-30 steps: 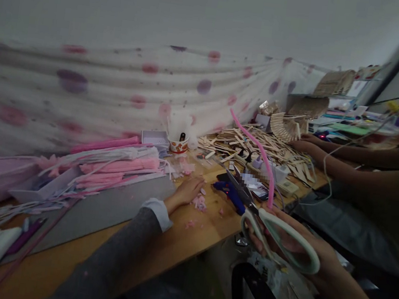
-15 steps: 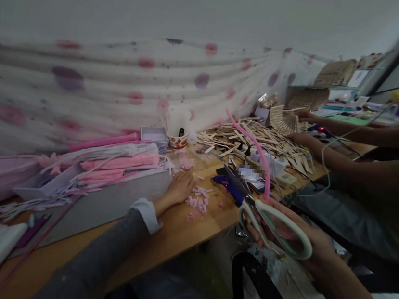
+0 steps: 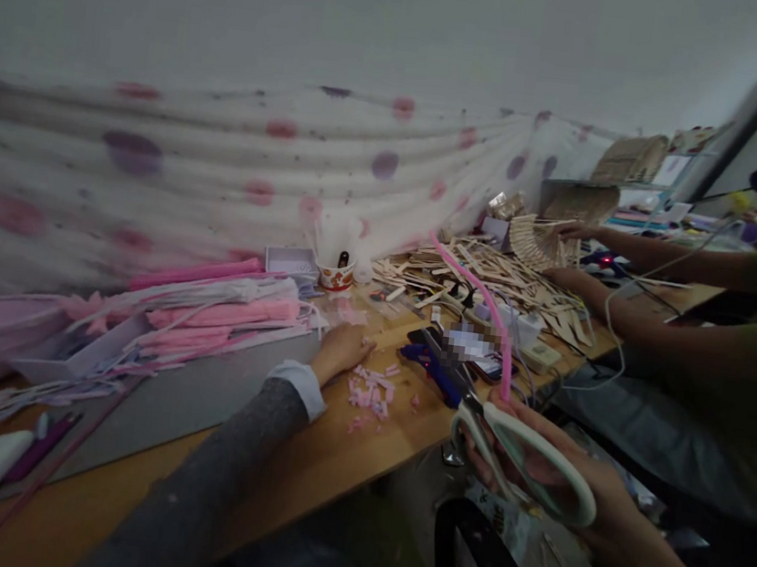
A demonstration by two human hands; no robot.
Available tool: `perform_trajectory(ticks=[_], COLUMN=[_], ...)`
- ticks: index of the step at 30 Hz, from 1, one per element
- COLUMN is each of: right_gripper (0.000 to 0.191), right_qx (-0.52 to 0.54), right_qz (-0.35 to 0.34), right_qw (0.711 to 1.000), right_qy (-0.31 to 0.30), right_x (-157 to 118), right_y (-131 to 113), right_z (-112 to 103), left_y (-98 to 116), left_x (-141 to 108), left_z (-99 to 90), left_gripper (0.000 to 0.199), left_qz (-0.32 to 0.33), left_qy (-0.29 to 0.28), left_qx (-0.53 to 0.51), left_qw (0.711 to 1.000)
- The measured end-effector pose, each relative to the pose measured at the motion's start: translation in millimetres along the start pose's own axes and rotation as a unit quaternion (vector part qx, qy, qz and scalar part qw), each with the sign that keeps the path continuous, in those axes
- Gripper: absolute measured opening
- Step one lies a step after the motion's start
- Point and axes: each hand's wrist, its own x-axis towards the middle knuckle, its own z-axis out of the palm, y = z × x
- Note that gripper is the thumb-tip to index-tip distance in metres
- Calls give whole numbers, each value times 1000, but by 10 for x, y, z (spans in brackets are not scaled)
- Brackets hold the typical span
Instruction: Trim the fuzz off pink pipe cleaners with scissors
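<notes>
My right hand holds a pair of scissors with pale handles and dark blades pointing away from me over the table edge. The same hand grips a bright pink pipe cleaner, which stands up in a curve above the fingers. My left hand rests palm down on the wooden table, its fingers lying low and partly hidden. Beside its fingertips lie small pink cut pieces. A blue glue gun and a phone are behind the scissor blades.
Bundles of pink and white pipe cleaners lie on a grey board at left. A paper cup stands at the back. Wooden sticks are heaped right of centre. A co-worker's hands hold a stick fan; cables cross nearby.
My left hand has shifted slightly left, away from the pink pieces, and its fingers look more bent. My right hand keeps the scissors and pipe cleaner almost in place. The view has tilted slightly.
</notes>
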Motion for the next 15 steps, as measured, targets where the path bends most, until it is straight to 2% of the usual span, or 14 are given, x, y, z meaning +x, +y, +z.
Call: perform_trajectory(ticks=[5,9,12,15], right_gripper=[43,43,41,44], right_qx=[-3,-4,-2,-5], right_qz=[11,24,26,22], right_qw=[1000,999,1000,1000], right_qy=[20,27,13,5], right_x=[-6,2,-11,-36], right_y=[9,67,87,66], right_z=[-23,-85,-115,-104], left_y=[76,91,80,-12], left_x=[126,207,269,208], left_z=[47,74,22,-79], left_gripper=[34,36,35,33], left_qz=[5,-12,-5,28], left_qy=[-56,-78,-91,-87], left_qx=[41,47,24,-16], left_qw=[998,996,996,996])
